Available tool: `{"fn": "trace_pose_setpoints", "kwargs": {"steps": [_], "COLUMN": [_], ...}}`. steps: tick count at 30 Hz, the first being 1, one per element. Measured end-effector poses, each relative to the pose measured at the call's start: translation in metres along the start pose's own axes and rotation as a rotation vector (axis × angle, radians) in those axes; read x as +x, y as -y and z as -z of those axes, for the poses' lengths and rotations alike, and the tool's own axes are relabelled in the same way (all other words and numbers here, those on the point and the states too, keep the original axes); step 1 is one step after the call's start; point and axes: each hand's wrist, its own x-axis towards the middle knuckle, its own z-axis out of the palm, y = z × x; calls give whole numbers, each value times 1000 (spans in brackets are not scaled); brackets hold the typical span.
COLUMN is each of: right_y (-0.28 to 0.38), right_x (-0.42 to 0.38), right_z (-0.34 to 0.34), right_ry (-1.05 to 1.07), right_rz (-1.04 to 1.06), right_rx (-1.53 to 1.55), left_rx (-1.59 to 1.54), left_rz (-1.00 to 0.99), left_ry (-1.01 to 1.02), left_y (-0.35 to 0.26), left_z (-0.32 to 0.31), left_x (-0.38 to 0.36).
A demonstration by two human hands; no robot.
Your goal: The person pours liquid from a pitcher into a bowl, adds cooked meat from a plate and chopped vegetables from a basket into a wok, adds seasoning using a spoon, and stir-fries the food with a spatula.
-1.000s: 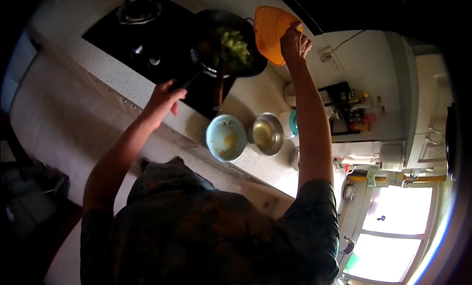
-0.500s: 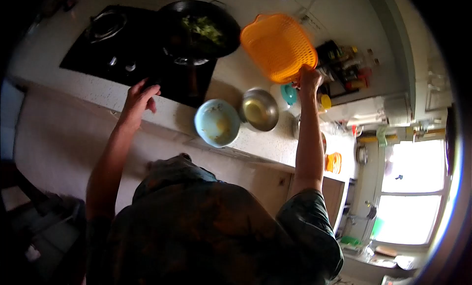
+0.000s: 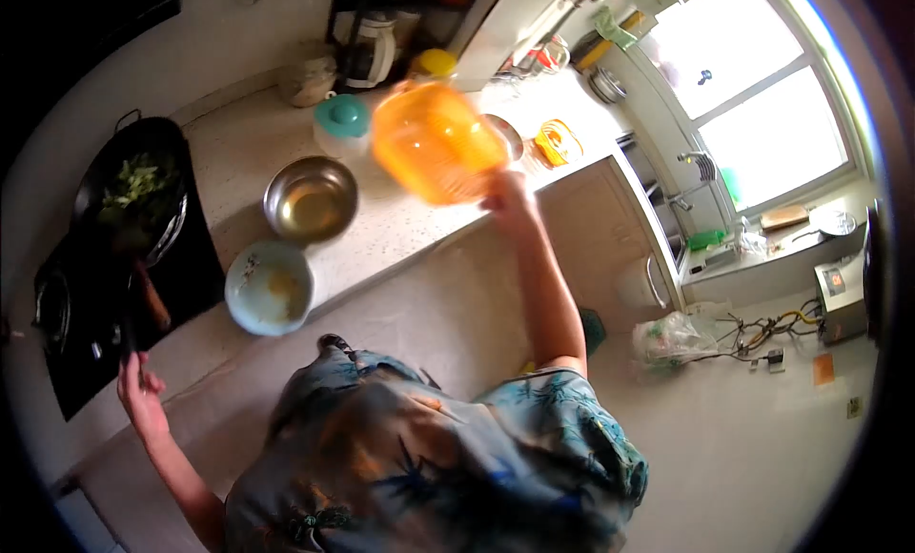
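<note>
My right hand (image 3: 508, 193) grips the rim of an orange plastic colander (image 3: 434, 143), held in the air over the counter edge and blurred by motion. My left hand (image 3: 141, 389) is at the front edge of the black stove, fingers curled; what they hold, if anything, is lost against the dark surface. On the stove sits a black wok (image 3: 95, 195) with chopped greens (image 3: 141, 181) in it and a brown handle (image 3: 152, 300) pointing towards me. Between the stove and the colander stand a steel bowl (image 3: 312, 200) with yellowish liquid and a pale blue bowl (image 3: 270, 288) with food residue.
Behind the colander stand a teal-lidded container (image 3: 341, 117) and a white-handled jug (image 3: 381, 52). An orange basket (image 3: 558, 143) sits farther right on the counter (image 3: 391, 224). Beyond it are a faucet (image 3: 701, 160) and a bright window. A plastic bag (image 3: 672, 338) and cables lie at right.
My view has swung to the right. The colander, in my right hand, has moved right along the counter, away from the wok. My left hand stays by the stove's front edge.
</note>
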Motion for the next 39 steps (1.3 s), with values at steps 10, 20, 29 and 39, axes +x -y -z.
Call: {"fn": "trace_pose_setpoints", "kwargs": {"steps": [10,20,29,39], "right_y": [198,106,19,-22], "right_x": [165,2,-145,-213], "right_z": [173,-142,-305,-390], "right_ry": [-14,646,1015,1181], "right_rz": [391,495,1717,2044], "right_rx": [596,-113,-674,-878], "left_rx": [-5,-37,-36,-35], "left_rz": [48,60,10,-17], "left_ry": [-39,-66,-95,-50], "left_y": [-4,-1,-10,-18], "left_z": [5,5,-16,-16], "left_x": [-1,2,-8,-12]}}
